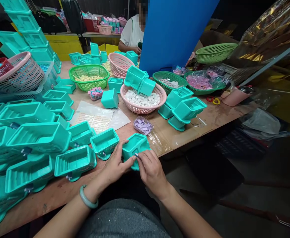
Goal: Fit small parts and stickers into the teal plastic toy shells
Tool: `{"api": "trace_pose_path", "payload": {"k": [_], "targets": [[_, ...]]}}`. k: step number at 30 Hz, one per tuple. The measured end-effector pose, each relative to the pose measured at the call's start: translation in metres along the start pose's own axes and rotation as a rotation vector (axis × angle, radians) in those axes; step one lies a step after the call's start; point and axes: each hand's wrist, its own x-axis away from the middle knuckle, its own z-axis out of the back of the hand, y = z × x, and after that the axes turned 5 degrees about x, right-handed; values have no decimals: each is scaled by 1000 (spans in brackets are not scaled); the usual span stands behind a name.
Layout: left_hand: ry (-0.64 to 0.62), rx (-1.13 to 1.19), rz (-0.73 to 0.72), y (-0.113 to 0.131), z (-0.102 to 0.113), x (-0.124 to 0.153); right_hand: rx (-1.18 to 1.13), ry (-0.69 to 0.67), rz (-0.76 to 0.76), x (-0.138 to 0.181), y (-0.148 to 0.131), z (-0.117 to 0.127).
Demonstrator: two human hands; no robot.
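At the table's front edge, my left hand [116,167] grips a teal plastic box [135,142] with a stepped, open-topped body, its thumb and fingers along the near left side. My right hand [151,170] pinches a small dark purplish piece [136,155] against the near face of that box. The fingers partly cover the spot where piece and box meet. Just behind lies a clear tray of lilac pieces [143,126]. Left of my hands stand several similar teal boxes [75,162], many with a small dark piece on the near side.
A pink basket [135,109] holds white parts with teal boxes on top. Beyond it are a green basket [89,86] and a blue panel [177,33]. A person [132,34] sits across the table. White sheets [121,119] and a pink cup [237,96] lie around.
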Motion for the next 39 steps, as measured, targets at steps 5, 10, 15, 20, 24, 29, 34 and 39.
{"api": "trace_pose_path", "payload": {"k": [5,10,15,20,24,29,34,39], "targets": [[-17,-13,-7,-5,-6,4,-58,40,15,11,4,3],[36,-50,-117,-24,-18,7,-122,102,-20,30,13,-5],[75,-30,-53,-33,-27,3,-132,58,-83,26,19,-8],[82,13,-52,-31,-25,2,78,68,86,21,17,-3],[80,-67,-67,-34,-28,4,40,107,78,32,17,-5],[70,-60,-30,-26,-28,3,-227,79,-133,28,18,3],[41,115,63,-4,-23,1,-301,-109,-157,1,10,32],[55,231,113,4,-19,6,-168,-113,-127,-11,1,38]]}}
